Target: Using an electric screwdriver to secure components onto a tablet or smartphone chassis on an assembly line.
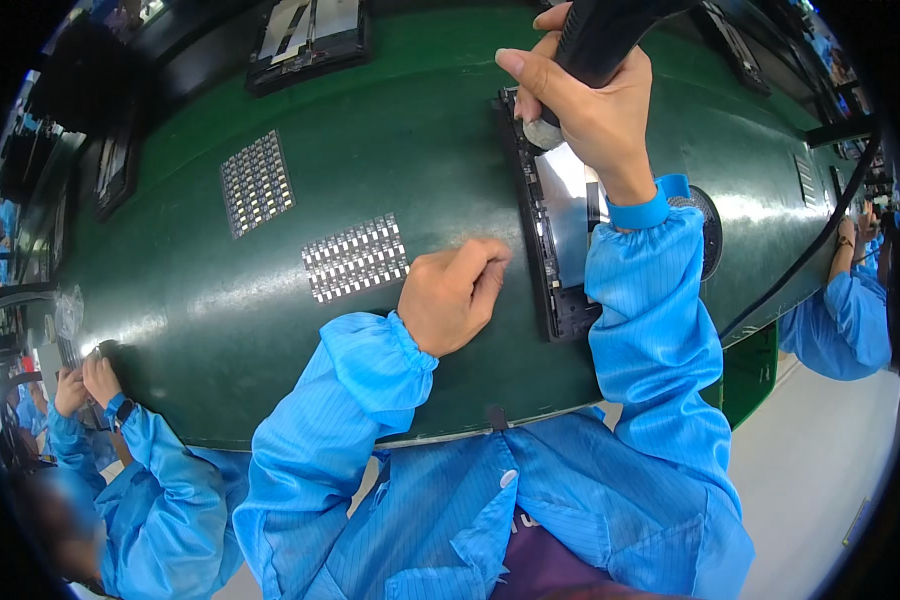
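Observation:
My right hand (600, 115) grips a black handheld tool (600, 40) with a ribbed side and a rounded pale end; its exact kind does not show. The tool's pale end is over the upper part of an opened black flat device (560, 270) with a shiny silver panel inside. My right forearm hides part of the device. To its left, my left hand (455, 290) hovers low over the table, fingers curled and thumb pressed to them; what they hold, if anything, is hidden. Beside it lies a dark sheet of small white pieces (356, 257), with a similar sheet (258, 183) farther left.
The green table (420, 160) carries another opened black device (308, 42) at the far side. A round black mesh object (708, 232) lies right of my forearm. A black cable (810, 240) crosses the right side. Co-workers' hands show at left (85, 385) and right (846, 235).

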Tool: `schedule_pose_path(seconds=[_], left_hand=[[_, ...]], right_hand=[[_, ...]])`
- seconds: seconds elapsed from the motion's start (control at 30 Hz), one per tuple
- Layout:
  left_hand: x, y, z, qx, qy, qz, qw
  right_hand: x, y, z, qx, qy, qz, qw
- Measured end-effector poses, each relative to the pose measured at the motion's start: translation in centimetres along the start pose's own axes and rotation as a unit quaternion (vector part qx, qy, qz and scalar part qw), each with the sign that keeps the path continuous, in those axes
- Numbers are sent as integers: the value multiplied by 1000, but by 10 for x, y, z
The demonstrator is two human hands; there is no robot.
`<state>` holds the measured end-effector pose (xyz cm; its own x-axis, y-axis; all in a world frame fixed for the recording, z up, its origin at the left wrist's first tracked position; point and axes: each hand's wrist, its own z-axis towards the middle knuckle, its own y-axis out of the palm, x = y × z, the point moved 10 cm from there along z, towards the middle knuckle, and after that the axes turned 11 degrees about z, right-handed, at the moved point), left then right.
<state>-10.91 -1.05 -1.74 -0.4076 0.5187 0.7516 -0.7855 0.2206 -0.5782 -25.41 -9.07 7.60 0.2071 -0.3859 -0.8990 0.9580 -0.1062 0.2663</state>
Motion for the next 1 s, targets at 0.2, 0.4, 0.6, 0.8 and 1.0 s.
schedule_pose_path(seconds=[0.2,0.4,0.6,0.8,1.0], left_hand=[[17,-2,-2,-27,89,2,996],[28,7,-10,-18,121,-28,992],[98,30,-30,-35,320,53,945],[93,56,-34,16,305,222,926],[40,10,-7,38,270,270,923]], right_hand=[[5,7,-3,1,41,-17,999],[0,6,-9,-17,-13,-42,999],[-9,-1,-9,42,-6,-27,999],[-62,-43,-27,34,-175,-35,983],[-53,-81,-60,79,-116,-26,990]])
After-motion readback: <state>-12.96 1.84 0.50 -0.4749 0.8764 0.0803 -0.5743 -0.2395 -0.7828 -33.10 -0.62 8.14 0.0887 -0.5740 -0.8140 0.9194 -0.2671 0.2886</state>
